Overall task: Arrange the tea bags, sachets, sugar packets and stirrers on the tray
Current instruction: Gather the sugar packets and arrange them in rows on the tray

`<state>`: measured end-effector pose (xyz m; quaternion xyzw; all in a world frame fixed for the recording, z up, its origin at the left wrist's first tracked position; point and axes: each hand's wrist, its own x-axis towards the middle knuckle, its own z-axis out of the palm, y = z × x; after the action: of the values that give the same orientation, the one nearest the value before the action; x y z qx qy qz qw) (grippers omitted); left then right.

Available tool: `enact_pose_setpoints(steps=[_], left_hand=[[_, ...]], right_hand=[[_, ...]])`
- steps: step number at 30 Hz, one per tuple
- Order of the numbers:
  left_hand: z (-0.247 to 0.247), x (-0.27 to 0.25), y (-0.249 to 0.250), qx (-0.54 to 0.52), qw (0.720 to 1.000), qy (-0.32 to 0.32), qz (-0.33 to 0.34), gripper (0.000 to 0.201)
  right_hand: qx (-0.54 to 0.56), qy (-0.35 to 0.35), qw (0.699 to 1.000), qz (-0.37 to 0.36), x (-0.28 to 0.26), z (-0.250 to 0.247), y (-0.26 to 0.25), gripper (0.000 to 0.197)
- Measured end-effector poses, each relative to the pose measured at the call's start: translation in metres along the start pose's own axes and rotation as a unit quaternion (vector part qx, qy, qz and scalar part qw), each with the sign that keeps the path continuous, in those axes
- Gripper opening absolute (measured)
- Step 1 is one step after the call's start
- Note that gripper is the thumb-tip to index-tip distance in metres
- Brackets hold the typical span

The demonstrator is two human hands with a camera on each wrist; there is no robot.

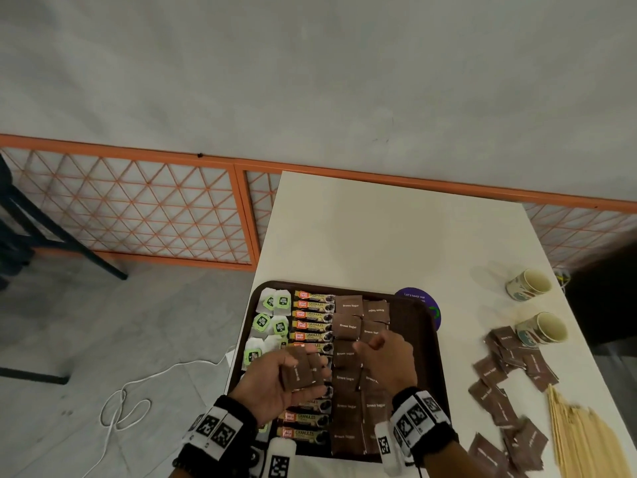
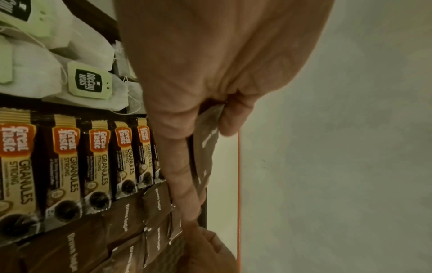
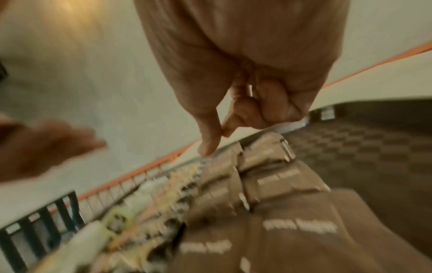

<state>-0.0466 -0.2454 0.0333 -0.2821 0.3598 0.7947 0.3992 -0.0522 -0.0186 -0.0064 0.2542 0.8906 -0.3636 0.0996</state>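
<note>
A dark brown tray [image 1: 412, 327] holds a column of tea bags [image 1: 272, 315], a column of coffee sachets [image 1: 312, 319] and two columns of brown sugar packets [image 1: 348, 405]. My left hand [image 1: 275, 376] hovers palm-up over the sachets and holds a small stack of brown sugar packets [image 1: 301, 372] between thumb and fingers; the held packets [image 2: 207, 140] show edge-on in the left wrist view. My right hand [image 1: 382, 353] hovers over the sugar columns, fingers curled, thumb tip against the index finger [image 3: 230, 127], with nothing visible in it. The right wrist view is blurred.
Loose brown sugar packets [image 1: 499, 395] and a bundle of wooden stirrers [image 1: 579, 439] lie on the white table right of the tray. Two cups [image 1: 529, 284] [image 1: 544, 327] stand behind them. A purple disc [image 1: 425, 303] lies under the tray's far right corner. A white cable [image 1: 127, 405] trails on the floor.
</note>
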Motion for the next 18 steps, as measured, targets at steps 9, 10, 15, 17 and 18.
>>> enact_pose_setpoints(steps=[9,10,15,17,18], left_hand=[[0.028,0.003,-0.018,0.334,0.941,-0.053,-0.013,0.034],[0.029,0.007,-0.022,0.375,0.927,-0.034,0.008,0.032],[0.026,0.018,-0.039,0.394,0.915,0.054,0.058,0.015],[0.024,0.017,-0.039,0.361,0.926,0.087,0.068,0.013],[0.022,0.016,-0.038,0.343,0.932,0.099,0.07,0.012]], right_hand=[[-0.016,-0.246,0.948,-0.201,-0.043,-0.04,-0.02,0.015],[-0.018,-0.239,0.952,-0.189,-0.044,-0.039,-0.012,0.01],[0.012,-0.226,0.968,-0.104,-0.037,-0.035,0.03,0.015],[0.053,-0.173,0.982,-0.047,-0.021,-0.035,0.04,0.012],[0.085,-0.147,0.985,-0.017,-0.012,-0.036,0.045,0.011]])
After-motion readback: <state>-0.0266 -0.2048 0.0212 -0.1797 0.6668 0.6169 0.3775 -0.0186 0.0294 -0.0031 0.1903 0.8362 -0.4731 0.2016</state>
